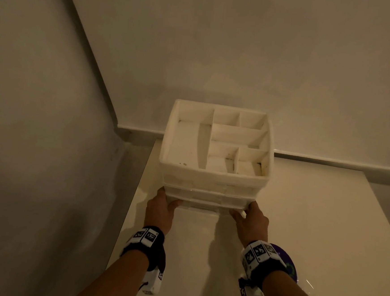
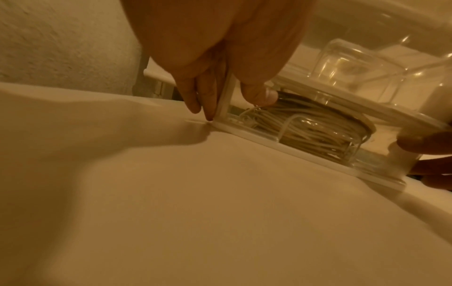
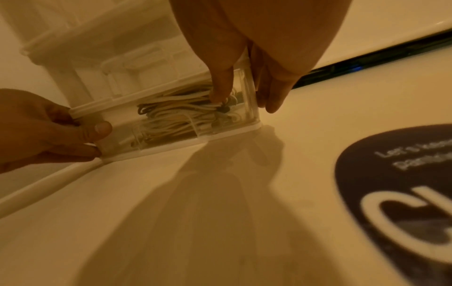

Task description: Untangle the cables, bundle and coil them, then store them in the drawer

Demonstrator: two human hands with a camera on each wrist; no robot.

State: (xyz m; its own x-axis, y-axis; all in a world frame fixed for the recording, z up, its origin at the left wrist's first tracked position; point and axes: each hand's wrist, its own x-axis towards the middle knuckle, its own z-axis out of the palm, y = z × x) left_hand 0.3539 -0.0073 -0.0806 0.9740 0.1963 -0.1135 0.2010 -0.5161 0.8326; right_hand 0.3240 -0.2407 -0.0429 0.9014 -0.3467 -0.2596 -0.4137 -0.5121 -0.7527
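A white plastic drawer unit (image 1: pixel 213 173) with an open compartment tray on top stands at the back left of the table. Its clear bottom drawer (image 2: pixel 325 154) is pushed in and holds the coiled pale cables (image 2: pixel 305 133), which also show through the drawer front in the right wrist view (image 3: pixel 176 114). My left hand (image 1: pixel 161 208) pinches the unit's front left bottom corner, fingers down the side and thumb on the drawer front (image 2: pixel 227 100). My right hand (image 1: pixel 250 218) pinches the front right bottom corner the same way (image 3: pixel 247 100).
The glossy white table (image 1: pixel 312 215) stretches right and toward me. A dark round sticker (image 1: pixel 291 266) with white print lies on it by my right wrist. Walls close in behind and to the left of the unit, with a gap beside the table's left edge.
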